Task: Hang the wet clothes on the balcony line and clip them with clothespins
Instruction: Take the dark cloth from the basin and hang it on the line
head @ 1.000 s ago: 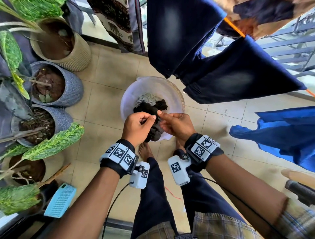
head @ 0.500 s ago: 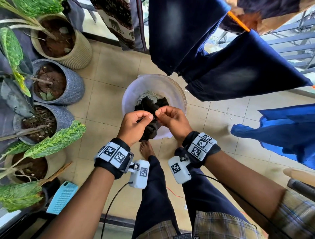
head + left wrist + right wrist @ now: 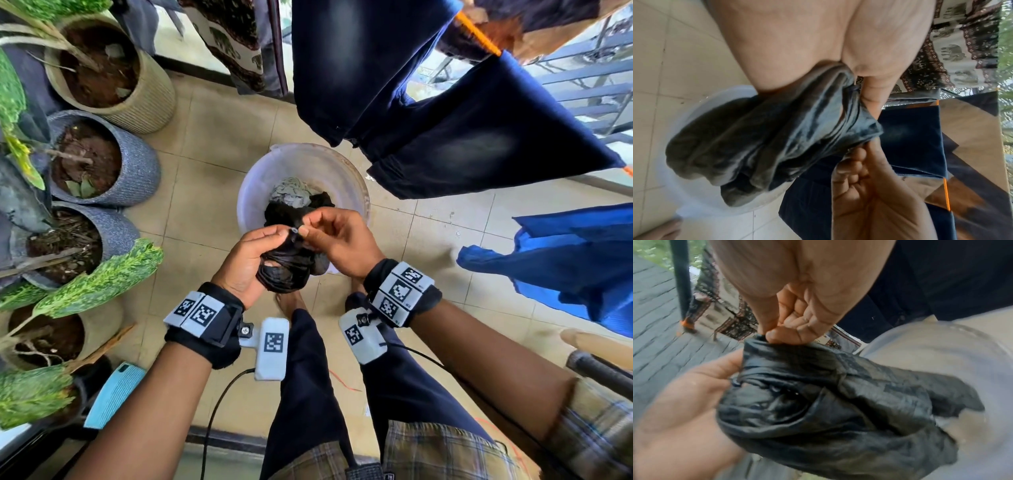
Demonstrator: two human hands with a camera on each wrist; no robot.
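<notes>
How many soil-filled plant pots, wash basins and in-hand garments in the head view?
Plant pots showing soil: 4
Wash basin: 1
Black garment gripped in both hands: 1
Total: 6

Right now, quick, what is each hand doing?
Left hand: closed, gripping the bunched wet black cloth.
Right hand: closed, pinching the same cloth's top edge.

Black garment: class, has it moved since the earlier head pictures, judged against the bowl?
Yes. Against the bowl, the garment has come up and toward the person; the left hand and right hand bunch it over the near rim.
</notes>
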